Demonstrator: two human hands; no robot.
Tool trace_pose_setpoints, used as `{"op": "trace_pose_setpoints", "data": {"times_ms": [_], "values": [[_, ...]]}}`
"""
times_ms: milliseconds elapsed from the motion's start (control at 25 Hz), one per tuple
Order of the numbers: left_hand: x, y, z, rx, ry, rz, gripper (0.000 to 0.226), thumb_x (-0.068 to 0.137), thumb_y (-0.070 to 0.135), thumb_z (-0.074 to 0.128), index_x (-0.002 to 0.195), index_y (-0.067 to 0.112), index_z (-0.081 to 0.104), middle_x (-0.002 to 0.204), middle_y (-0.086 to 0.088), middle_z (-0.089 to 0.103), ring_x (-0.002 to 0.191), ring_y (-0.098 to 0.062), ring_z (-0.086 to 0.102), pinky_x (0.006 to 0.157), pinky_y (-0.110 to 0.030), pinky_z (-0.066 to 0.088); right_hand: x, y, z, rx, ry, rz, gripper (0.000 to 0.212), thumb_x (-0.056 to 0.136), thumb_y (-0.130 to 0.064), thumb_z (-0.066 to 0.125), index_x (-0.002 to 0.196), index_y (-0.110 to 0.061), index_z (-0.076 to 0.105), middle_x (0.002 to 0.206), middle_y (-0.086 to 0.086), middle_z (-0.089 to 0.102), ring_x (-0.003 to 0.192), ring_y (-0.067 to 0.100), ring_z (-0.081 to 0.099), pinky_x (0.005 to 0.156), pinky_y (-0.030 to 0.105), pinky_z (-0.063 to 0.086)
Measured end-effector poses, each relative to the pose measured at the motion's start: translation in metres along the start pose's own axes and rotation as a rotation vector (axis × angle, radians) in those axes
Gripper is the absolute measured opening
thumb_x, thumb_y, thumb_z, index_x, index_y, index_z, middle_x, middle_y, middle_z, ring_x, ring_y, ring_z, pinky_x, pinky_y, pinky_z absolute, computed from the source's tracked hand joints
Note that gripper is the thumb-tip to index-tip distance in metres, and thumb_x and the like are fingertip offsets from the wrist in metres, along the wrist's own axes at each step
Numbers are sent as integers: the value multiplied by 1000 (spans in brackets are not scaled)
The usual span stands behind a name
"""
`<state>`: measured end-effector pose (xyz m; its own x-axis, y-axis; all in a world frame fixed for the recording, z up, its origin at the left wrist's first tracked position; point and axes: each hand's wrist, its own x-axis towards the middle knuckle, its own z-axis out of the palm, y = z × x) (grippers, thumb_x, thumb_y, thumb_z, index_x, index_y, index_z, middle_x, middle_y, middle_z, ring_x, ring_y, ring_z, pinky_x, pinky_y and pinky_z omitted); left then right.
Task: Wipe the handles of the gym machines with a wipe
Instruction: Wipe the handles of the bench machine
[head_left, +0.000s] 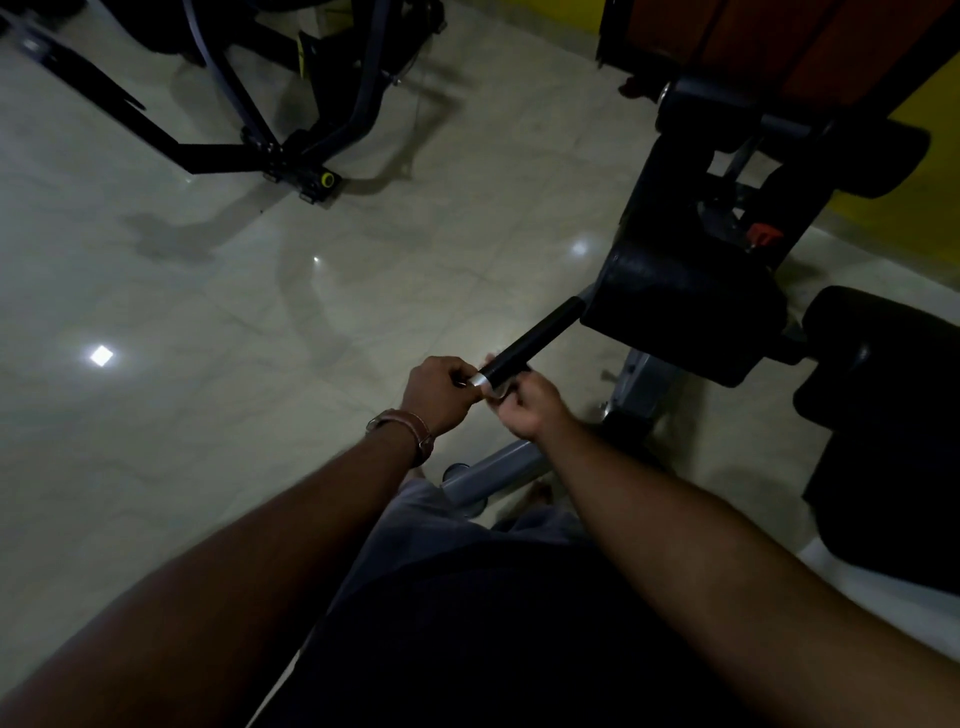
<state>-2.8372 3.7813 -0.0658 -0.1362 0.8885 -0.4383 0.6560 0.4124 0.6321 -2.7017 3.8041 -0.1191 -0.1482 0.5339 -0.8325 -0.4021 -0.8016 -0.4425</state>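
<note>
At handle (535, 340) tip: left hand (439, 392) grip pinches wipe (479, 381); right hand (530, 405) grip curled round handle underside.

Dim, underexposed view; ceiling lights glare off the glossy floor (260, 312), edges wide-angle warped.

single head cam, wide angle, looking forward and down, close over both forearms, tiled floor (260, 312) stretching ahead
</note>
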Motion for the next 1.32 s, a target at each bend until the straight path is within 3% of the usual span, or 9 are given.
{"op": "trace_pose_setpoints", "data": {"times_ms": [120,280,360,480,600,720,960,1200,1320], "values": [[-3,-4,0,-11,-7,6,14,79,22,76,92,17,75,86,-1,72,80,-17,66,73,-29,53,4,7,-2,136,-75,62,24,95,6,43,100,-6,63,90,13,71,79,19,69,65,27,57],[-2,-9,0,-63,-11,-26,16,78,27,77,92,19,75,86,2,73,80,-13,67,73,-29,55,1,-22,-17,72,181,-116,25,96,6,43,116,3,57,103,16,58,79,23,61,59,13,49],[1,-6,0,-57,-18,-29,15,78,28,78,89,18,75,84,1,72,80,-14,66,71,-28,53,-11,-20,-11,4,319,-187,17,91,4,53,94,-6,65,83,9,63,64,17,62,54,19,49],[8,0,2,-18,-17,-18,18,75,23,79,92,17,77,84,0,72,81,-17,66,69,-24,48,-20,-11,-5,-622,541,-595,17,85,-6,65,71,-15,61,71,0,61,63,15,57,62,23,44],[15,8,4,0,-29,-6,34,74,21,80,108,18,74,93,-2,73,80,-12,64,74,-19,46,-12,-47,-3,-1190,496,-947,13,87,-5,57,93,-8,69,96,11,61,82,26,60,70,31,49],[21,12,3,0,-52,2,38,73,21,83,109,16,74,100,-2,74,85,-11,65,80,-21,48,3,-88,6,-1809,450,-848,22,92,-5,46,104,-6,65,110,15,53,94,32,59,72,37,50],[18,6,4,-59,-33,-6,38,70,19,85,107,15,75,99,-2,74,85,-10,66,75,-18,46,-24,-55,21,-2030,55,-871,17,92,-11,49,98,-4,63,112,13,48,98,29,55,66,33,39],[19,5,5,-60,-46,-30,39,71,24,84,108,17,75,102,-1,74,84,-10,66,74,-17,45,4,-116,13,-2316,380,-754,28,92,-5,47,115,-7,63,120,18,52,110,34,52,86,37,47],[17,3,6,-52,-42,-16,39,72,26,83,109,18,74,101,-1,74,82,-10,67,70,-15,45,12,-112,24,-2185,437,-699,31,94,-7,43,119,-9,61,122,17,52,111,34,53,90,39,46]]}}
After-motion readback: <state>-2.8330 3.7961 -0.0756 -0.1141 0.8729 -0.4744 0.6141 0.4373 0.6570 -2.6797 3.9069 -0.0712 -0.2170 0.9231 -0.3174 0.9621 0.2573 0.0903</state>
